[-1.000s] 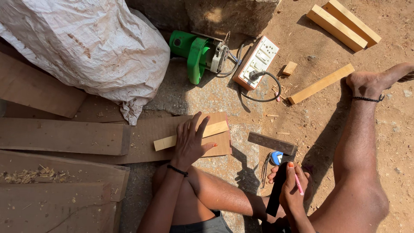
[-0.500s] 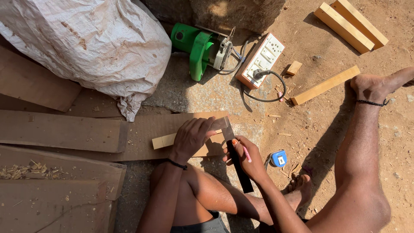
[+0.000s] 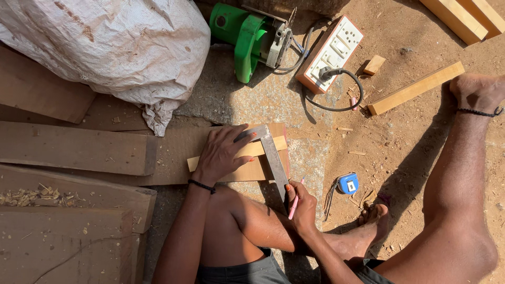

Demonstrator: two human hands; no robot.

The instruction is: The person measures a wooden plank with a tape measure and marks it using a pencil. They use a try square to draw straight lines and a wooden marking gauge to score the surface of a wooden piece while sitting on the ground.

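My left hand (image 3: 223, 152) presses flat on a thin pale wood strip (image 3: 268, 146) and on the short arm of a metal try square (image 3: 273, 158), which lies across the strip. The strip rests on a wider brown board (image 3: 173, 152). My right hand (image 3: 301, 204) grips the near end of the square's long blade and holds a pink pencil (image 3: 293, 204) between its fingers. I sit on the ground with my legs around the work.
A blue tape measure (image 3: 347, 183) lies on the dirt right of the square. Behind are a green power saw (image 3: 247, 34), a white socket board (image 3: 330, 52), a white sack (image 3: 105, 47), a wood bar (image 3: 415, 88) and planks (image 3: 73, 150) at left.
My right hand brought the square from the ground at right onto the strip and slid down to the blade's near end. The left hand shifted onto the square's short arm.
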